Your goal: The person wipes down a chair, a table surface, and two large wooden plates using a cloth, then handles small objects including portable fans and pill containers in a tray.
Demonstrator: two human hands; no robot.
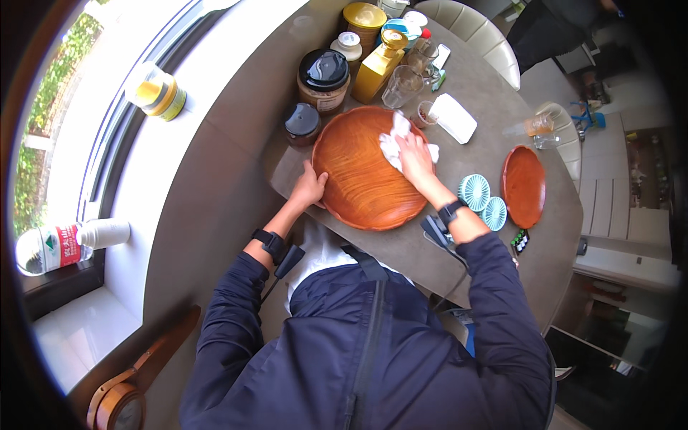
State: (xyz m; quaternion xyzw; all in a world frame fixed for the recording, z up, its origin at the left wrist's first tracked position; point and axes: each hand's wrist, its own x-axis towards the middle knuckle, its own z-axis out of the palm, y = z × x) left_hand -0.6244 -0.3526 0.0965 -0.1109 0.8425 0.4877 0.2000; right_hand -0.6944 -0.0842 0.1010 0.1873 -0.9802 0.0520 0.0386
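Note:
A round wooden tray [355, 172] with a scalloped rim lies in front of me, reaching over the near edge of the grey table. My left hand [310, 185] grips its left rim, thumb on top and the fingers partly hidden. Pressed on the tray's upper right part, my right hand [416, 158] holds a crumpled white tissue or cloth [391, 149]. A small cup [426, 114] with bits inside and a white box-like item [454, 118] are just beyond the tray's right rim.
Black-lidded jars [324, 80], a gold pump bottle [379, 67] and clear cups [403, 86] crowd the far left side. To the right are a light-blue folding fan [474, 192], a smaller wooden tray [523, 187] and small green-topped bottles [520, 242]. A table edge [581, 215] curves beyond them.

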